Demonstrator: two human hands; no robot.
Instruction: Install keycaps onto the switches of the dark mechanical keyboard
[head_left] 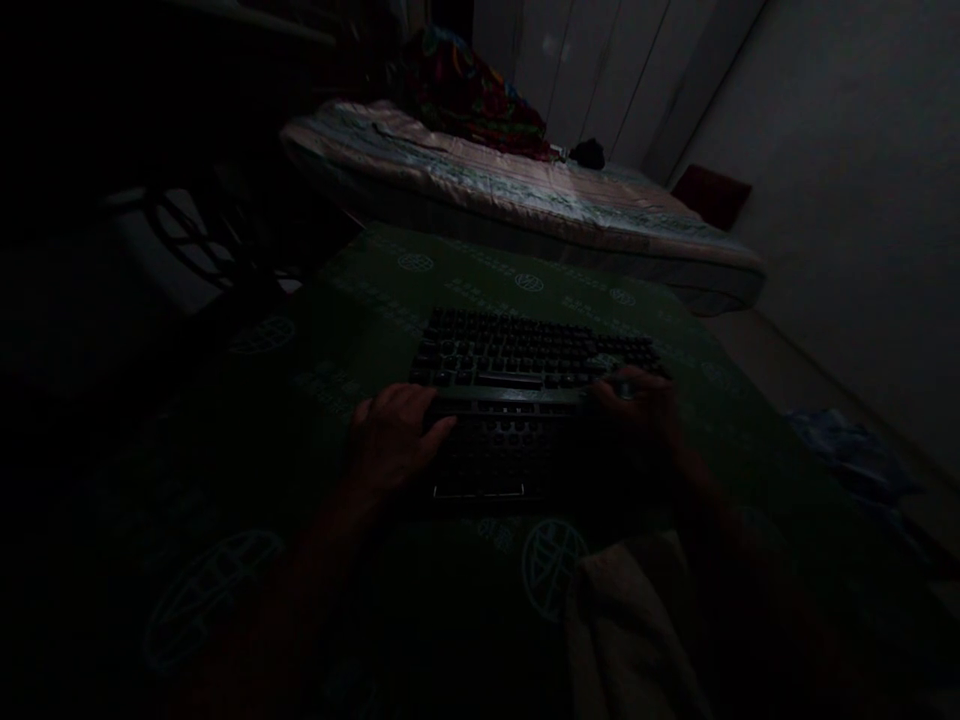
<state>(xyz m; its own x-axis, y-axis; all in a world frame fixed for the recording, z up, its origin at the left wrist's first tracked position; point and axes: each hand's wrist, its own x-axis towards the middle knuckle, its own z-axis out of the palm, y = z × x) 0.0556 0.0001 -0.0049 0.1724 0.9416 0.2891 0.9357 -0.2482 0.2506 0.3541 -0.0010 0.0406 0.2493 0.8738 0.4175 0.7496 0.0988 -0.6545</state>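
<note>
The room is very dark and details are faint. A black keyboard (517, 352) with rows of keys lies on the green cloth. Directly in front of it is a dark panel (499, 440) with rows of openings, which looks like a keyboard frame. My left hand (394, 435) grips the left end of this panel, thumb over its edge and fingers curled at the far side. At the right end, my right hand (634, 395) is closed in a pinch beside the keyboard's lower right keys. Whatever sits in those fingers is too dark to make out.
A green cloth (360, 300) printed with globe marks covers the surface. A light-coloured cloth (626, 630) lies at the front right. Beyond stands a bed with a mattress (525, 195) and a red patterned blanket (472, 100). A wheel-like frame (184, 235) is at left.
</note>
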